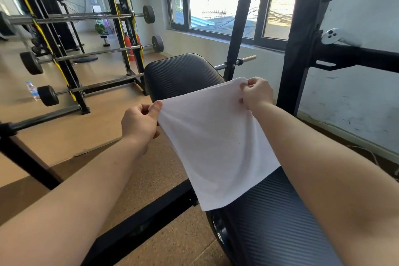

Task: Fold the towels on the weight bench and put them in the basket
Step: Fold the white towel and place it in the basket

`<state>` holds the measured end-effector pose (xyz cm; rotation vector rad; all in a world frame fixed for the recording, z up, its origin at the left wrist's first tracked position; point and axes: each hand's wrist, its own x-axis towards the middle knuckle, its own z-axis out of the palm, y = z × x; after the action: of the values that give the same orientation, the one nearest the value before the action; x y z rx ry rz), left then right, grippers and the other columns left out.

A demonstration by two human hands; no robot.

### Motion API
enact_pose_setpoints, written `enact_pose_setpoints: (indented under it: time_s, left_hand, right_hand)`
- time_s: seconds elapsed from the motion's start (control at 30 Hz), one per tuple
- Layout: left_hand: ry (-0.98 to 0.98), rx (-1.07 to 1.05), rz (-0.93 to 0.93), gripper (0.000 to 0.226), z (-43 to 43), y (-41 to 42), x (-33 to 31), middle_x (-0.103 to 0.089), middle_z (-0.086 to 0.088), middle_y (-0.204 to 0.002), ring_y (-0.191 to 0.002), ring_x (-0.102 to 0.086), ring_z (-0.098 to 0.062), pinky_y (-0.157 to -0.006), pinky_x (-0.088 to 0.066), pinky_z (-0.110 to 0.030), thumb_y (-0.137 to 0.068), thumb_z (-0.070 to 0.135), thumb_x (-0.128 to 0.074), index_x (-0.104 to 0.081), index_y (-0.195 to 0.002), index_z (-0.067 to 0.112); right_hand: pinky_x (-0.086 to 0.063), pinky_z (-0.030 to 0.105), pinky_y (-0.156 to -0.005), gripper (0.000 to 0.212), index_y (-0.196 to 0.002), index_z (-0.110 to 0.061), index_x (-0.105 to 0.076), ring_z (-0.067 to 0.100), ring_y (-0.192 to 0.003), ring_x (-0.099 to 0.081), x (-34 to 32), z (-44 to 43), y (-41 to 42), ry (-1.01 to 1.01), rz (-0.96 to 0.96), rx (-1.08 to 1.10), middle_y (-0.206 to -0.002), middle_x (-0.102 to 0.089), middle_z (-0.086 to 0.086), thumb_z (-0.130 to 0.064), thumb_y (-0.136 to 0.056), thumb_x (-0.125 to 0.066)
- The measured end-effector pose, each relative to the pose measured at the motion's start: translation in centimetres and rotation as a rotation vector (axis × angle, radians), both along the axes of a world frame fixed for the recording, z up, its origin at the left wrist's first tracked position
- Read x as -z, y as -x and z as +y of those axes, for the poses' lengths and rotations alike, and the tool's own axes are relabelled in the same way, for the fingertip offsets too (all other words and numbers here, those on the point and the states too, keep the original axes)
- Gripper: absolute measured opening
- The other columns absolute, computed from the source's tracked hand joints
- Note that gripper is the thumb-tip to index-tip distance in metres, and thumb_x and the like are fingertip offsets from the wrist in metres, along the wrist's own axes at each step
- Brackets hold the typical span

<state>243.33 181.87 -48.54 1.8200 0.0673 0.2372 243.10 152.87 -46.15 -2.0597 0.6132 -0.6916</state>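
1. At the far left a rack of barbells (90, 17) stands well apart from the work.
2. The left hand (139, 123) pinches the towel's left top corner, with the thumb pressed down on curled fingers and clamped on the cloth.
3. The white towel (216, 142) hangs spread between both hands, held up over the weight bench (269, 218). Its lower edge drapes toward the near pad, but whether it touches cannot be told.
4. It looks light, thin and limp. It will likely sag wherever it is unsupported, so the corners are the sensible places to hold it, and matching corner to corner should give a clean fold.
5. The right hand (258, 93) grips the right top corner farther away, with fingers and thumb closed tightly on the hem.
6. No basket is in view.
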Motion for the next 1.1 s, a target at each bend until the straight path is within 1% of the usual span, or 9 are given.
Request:
enact_pose_setpoints:
  time_s: [0.1,0.27,0.37,0.5,0.57,0.67,0.83,0.97,1.1]
  left_hand:
    - [0.160,0.009,0.089,0.031,-0.1,0.8,-0.9,-0.066,-0.005,-0.108,-0.091,-0.068,-0.021,-0.062,-0.061,-0.032,-0.100,0.046,-0.059,-0.059,-0.115,0.018]
    - [0.344,0.034,0.147,0.033,-0.1,3.4,-3.1,-0.059,-0.005,-0.115,-0.101,-0.063,-0.026,-0.070,-0.065,-0.041,-0.103,0.043,-0.053,-0.056,-0.120,0.015]
    - [0.279,0.069,0.084,0.037,0.3,5.6,-4.2,-0.057,-0.003,-0.116,-0.109,-0.061,-0.028,-0.078,-0.065,-0.041,-0.103,0.042,-0.052,-0.055,-0.128,0.014]
    - [0.306,0.141,0.031,0.029,1.7,8.8,-5.6,-0.059,0.000,-0.116,-0.110,-0.061,-0.025,-0.085,-0.063,-0.040,-0.102,0.033,-0.059,-0.058,-0.123,0.012]
    - [0.351,0.180,0.046,0.025,2.6,10.3,-6.4,-0.061,-0.004,-0.119,-0.110,-0.063,-0.025,-0.086,-0.063,-0.040,-0.100,0.028,-0.062,-0.059,-0.118,0.011]
    - [0.415,0.221,0.068,0.022,4.0,12.4,-7.6,-0.066,-0.008,-0.119,-0.106,-0.068,-0.026,-0.085,-0.063,-0.039,-0.095,0.021,-0.069,-0.065,-0.113,0.010]
    - [0.441,0.274,0.089,0.025,5.8,15.6,-9.2,-0.070,-0.012,-0.118,-0.104,-0.071,-0.029,-0.071,-0.063,-0.028,-0.087,0.011,-0.076,-0.071,-0.111,0.006]
    - [0.387,0.281,0.112,0.021,7.4,18.8,-10.0,-0.071,-0.011,-0.116,-0.101,-0.071,-0.026,-0.066,-0.062,-0.025,-0.083,0.011,-0.080,-0.072,-0.103,0.011]
    - [0.454,0.243,0.116,0.022,9.0,22.3,-10.7,-0.068,-0.009,-0.112,-0.099,-0.069,-0.024,-0.058,-0.060,-0.022,-0.082,0.012,-0.080,-0.066,-0.098,0.014]
  right_hand:
    - [-0.065,0.045,-0.071,0.014,-0.111,-0.018,-0.055,0.024,-0.075,-0.076,-0.6,0.7,1.7,-0.104,-0.056,-0.055,-0.091,-0.065,-0.003,-0.029,-0.105,-0.049]
    - [-0.062,0.049,-0.084,0.014,-0.103,-0.023,-0.061,0.023,-0.080,-0.076,-2.9,0.8,5.3,-0.106,-0.091,-0.094,-0.086,-0.070,-0.002,-0.035,-0.100,-0.055]
    - [-0.064,0.046,-0.082,0.012,-0.091,-0.027,-0.063,0.023,-0.080,-0.076,-5.1,1.1,8.5,-0.122,-0.111,-0.106,-0.084,-0.073,-0.002,-0.036,-0.097,-0.060]
    - [-0.056,0.033,-0.054,0.012,-0.088,-0.027,-0.059,0.021,-0.072,-0.076,-7.8,1.3,13.0,-0.076,-0.110,-0.119,-0.088,-0.071,0.003,-0.032,-0.099,-0.061]
    - [-0.050,0.030,-0.052,0.009,-0.089,-0.026,-0.063,0.020,-0.063,-0.074,-8.8,1.0,15.1,-0.030,-0.097,-0.126,-0.087,-0.073,0.007,-0.029,-0.098,-0.064]
    - [-0.058,0.030,-0.058,0.004,-0.098,-0.016,-0.068,0.016,-0.062,-0.072,-10.4,0.9,18.3,-0.142,-0.103,-0.186,-0.093,-0.074,0.012,-0.014,-0.096,-0.070]
    - [-0.062,0.026,-0.061,0.027,-0.117,0.006,-0.067,0.029,-0.076,-0.076,-12.4,2.1,23.7,-0.409,-0.069,-0.318,-0.109,-0.072,0.027,0.001,-0.091,-0.074]
    - [-0.064,0.030,-0.064,0.031,-0.115,0.007,-0.069,0.031,-0.077,-0.076,-13.0,2.8,27.6,-0.399,-0.078,-0.335,-0.109,-0.072,0.029,-0.005,-0.088,-0.079]
    - [-0.065,0.036,-0.067,0.026,-0.106,0.004,-0.071,0.029,-0.072,-0.076,-13.1,3.7,31.6,-0.263,-0.064,-0.347,-0.102,-0.074,0.029,-0.012,-0.087,-0.081]
